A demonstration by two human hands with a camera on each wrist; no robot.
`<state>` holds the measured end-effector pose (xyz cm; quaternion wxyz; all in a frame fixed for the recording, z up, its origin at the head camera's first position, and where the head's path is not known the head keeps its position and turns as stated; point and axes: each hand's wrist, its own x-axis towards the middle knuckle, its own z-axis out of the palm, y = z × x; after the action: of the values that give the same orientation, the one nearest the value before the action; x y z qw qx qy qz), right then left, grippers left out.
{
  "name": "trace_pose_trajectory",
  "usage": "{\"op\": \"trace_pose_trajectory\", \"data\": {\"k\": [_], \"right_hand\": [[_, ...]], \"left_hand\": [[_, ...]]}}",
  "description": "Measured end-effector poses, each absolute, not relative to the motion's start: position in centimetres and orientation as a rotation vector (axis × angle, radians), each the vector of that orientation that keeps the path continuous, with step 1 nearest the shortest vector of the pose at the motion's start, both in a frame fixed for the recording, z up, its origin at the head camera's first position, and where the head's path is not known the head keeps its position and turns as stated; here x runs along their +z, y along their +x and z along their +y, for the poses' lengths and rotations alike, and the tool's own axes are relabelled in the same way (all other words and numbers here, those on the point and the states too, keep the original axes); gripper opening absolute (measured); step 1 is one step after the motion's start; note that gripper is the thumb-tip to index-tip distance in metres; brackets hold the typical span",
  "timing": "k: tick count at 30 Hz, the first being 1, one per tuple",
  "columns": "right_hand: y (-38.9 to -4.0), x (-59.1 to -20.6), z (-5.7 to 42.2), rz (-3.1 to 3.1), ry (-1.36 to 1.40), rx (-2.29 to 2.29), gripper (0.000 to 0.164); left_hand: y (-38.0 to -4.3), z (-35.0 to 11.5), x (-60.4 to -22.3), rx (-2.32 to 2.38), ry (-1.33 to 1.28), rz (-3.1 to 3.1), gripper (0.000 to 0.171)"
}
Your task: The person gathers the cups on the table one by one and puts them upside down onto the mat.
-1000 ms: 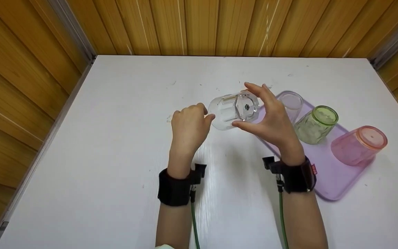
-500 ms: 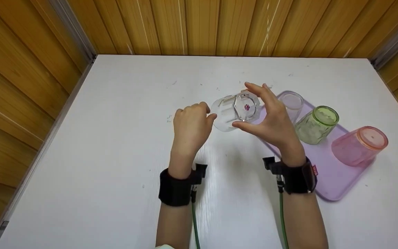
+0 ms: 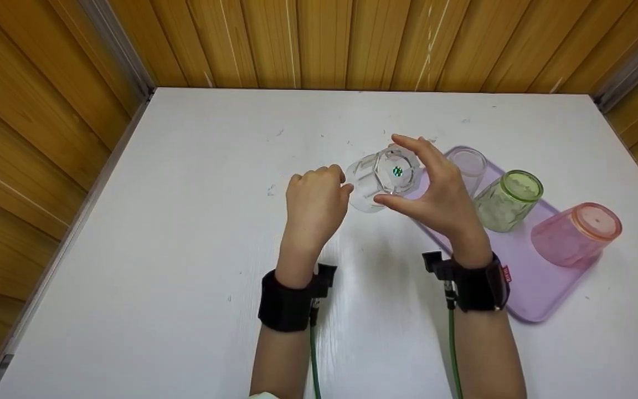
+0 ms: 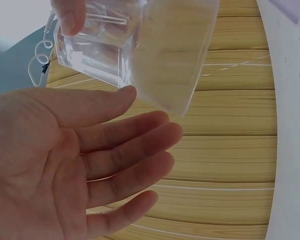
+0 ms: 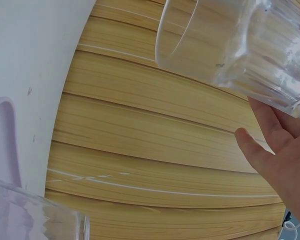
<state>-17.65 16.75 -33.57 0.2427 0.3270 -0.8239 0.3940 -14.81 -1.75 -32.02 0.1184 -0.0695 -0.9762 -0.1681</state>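
My right hand [image 3: 442, 188] grips a clear glass tumbler [image 3: 381, 180] near its base, thumb on one side and fingers on the other. The tumbler is held above the table, tilted, with its faceted base and small shiny sticker toward the head camera. In the right wrist view my right hand [image 5: 285, 150] is partly cut off by the frame edge. My left hand [image 3: 317, 205] is beside the tumbler's rim. The left wrist view shows that left hand [image 4: 90, 160] with loosely extended fingers, its thumb tip against or just short of the tumbler [image 4: 140, 50]; I cannot tell which.
A purple tray [image 3: 529, 288] lies at right on the white table [image 3: 158, 249]. On it stand a clear cup [image 3: 469, 166], a green cup [image 3: 507, 202] and a pink cup [image 3: 571, 235]. Wood-patterned walls [image 3: 319, 44] border the back and sides.
My left hand has shifted slightly right. The tumbler's rim end has swung a little right, and the sticker's shine went from dark to red to green. The cups and tray stayed still.
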Motion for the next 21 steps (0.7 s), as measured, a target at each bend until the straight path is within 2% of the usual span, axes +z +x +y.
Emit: {"op": "trace_pose_trajectory", "data": {"k": [21], "right_hand": [[-17.83,-33.54,17.10,-2.235,0.897,1.114,0.070]], "left_hand": [[-14.87,-0.84,-32.56,-0.403,-0.312,-2.803,0.014]]}}
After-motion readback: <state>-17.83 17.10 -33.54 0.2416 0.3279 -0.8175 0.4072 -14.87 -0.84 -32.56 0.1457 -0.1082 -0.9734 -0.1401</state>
